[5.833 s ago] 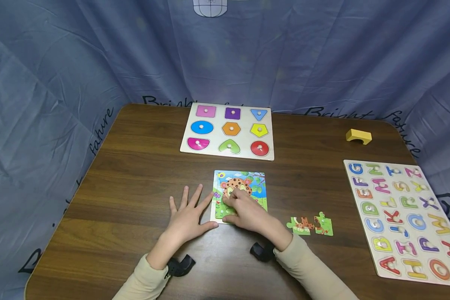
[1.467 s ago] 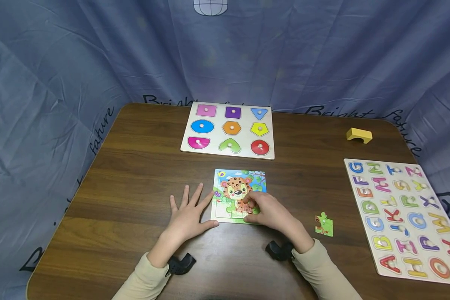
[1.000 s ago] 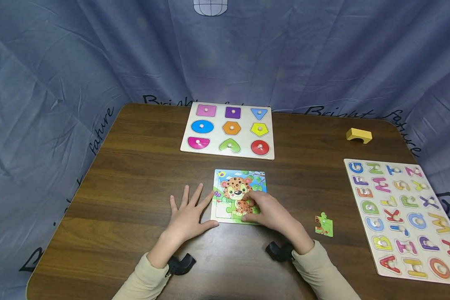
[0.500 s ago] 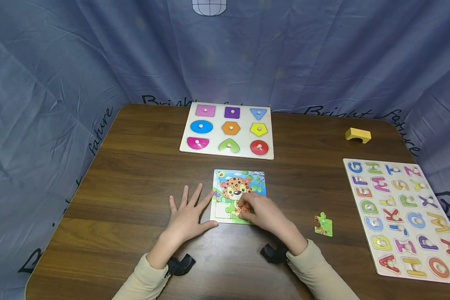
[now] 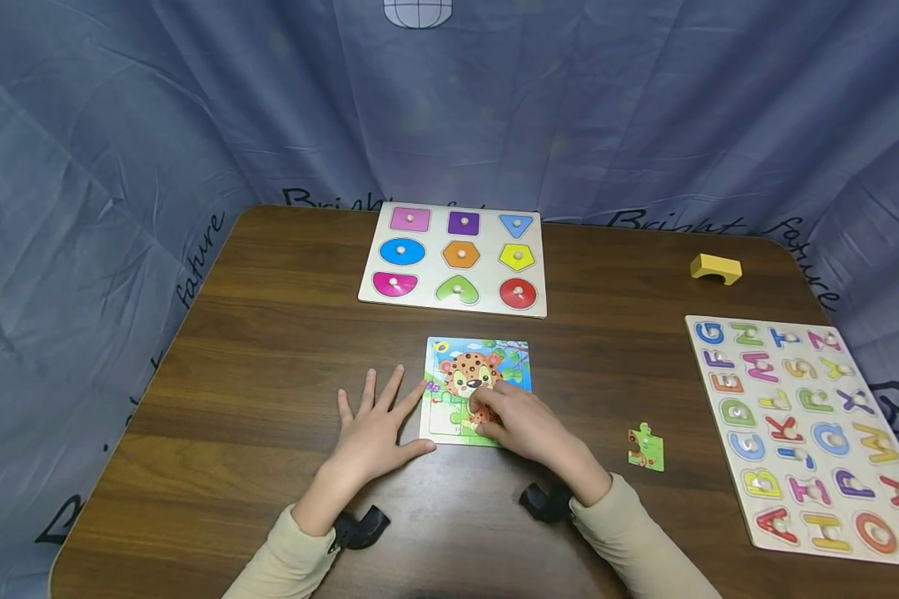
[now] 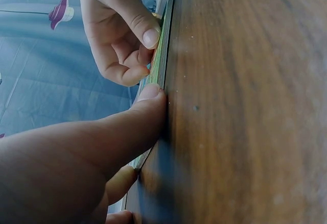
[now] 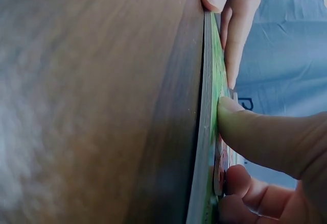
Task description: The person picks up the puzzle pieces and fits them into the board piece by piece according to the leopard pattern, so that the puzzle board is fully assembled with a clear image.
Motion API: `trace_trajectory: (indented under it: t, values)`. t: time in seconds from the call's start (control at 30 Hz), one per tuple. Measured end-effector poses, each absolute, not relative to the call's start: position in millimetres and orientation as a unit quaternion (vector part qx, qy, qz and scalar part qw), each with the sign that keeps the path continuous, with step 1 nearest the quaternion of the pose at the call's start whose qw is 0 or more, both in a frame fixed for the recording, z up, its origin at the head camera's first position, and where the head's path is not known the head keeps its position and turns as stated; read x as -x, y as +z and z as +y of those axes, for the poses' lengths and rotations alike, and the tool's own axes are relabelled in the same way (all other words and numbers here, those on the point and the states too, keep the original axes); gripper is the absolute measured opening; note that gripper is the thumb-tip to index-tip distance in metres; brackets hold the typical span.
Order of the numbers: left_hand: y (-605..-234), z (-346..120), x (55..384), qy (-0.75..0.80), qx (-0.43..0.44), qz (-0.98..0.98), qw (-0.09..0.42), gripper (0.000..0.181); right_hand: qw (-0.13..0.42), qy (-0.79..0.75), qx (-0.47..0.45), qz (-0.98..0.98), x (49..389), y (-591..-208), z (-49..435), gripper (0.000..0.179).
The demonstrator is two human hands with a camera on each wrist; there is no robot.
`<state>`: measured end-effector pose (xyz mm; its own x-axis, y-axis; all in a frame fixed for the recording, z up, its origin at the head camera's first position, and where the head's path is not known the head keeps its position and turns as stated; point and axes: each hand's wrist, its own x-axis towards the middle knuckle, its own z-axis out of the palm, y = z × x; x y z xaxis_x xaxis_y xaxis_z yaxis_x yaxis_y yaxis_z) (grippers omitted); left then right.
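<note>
In the head view a small leopard jigsaw puzzle (image 5: 470, 368) lies in its tray (image 5: 449, 439) at the middle of the table. My right hand (image 5: 528, 426) has its fingers curled over the lower part, thumb and fingers on a spotted puzzle piece (image 5: 484, 416). In the right wrist view that piece's edge stands slightly proud of the board by the fingertips (image 7: 236, 178). My left hand (image 5: 370, 441) lies spread on the table, its thumb and index finger touching the tray's left side. One loose green puzzle piece (image 5: 648, 449) sits to the right. The puzzle's lower right is hidden by my right hand.
Behind the puzzle lies a shape board (image 5: 487, 309) with knobbed pieces. An alphabet board (image 5: 802, 433) is at the right, below a yellow arch block (image 5: 716, 268). A blue curtain (image 5: 607, 100) hangs around the brown table (image 5: 285, 333).
The spotted piece has gone from beside the loose green one into the puzzle's lower part, carried by my right hand. Lately that hand has shifted slightly left. My left hand has stayed put.
</note>
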<state>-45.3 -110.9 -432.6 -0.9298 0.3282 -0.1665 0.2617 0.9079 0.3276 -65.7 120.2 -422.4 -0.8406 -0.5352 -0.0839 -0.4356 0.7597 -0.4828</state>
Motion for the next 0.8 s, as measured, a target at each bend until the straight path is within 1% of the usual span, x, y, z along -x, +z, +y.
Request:
trace_trajectory:
  t: [0.23,0.43,0.6,0.73,0.8]
  values:
    - [-432.2,-111.0,45.3,0.15,-0.153,0.971,0.106,0.081,0.108,-0.239,0.273,0.926,66.2,-423.7,122.6,0.02]
    - [-432.7,-111.1,45.3,0.151,-0.155,0.97,0.107,0.081,0.119,-0.334,0.258,0.899,64.9,-422.1,141.3,0.019]
    - [-432.7,-111.4,45.4,0.151,-0.153,0.971,0.106,0.081,0.089,-0.374,0.208,0.899,61.1,-414.4,181.6,0.021]
    - [-433.1,-111.4,45.5,0.151,-0.154,0.971,0.107,0.081,0.057,-0.357,0.145,0.921,52.5,-413.8,226.1,0.022]
    - [-433.4,-111.5,45.4,0.152,-0.155,0.97,0.107,0.081,0.053,-0.343,0.112,0.931,45.0,-415.6,247.6,0.024]
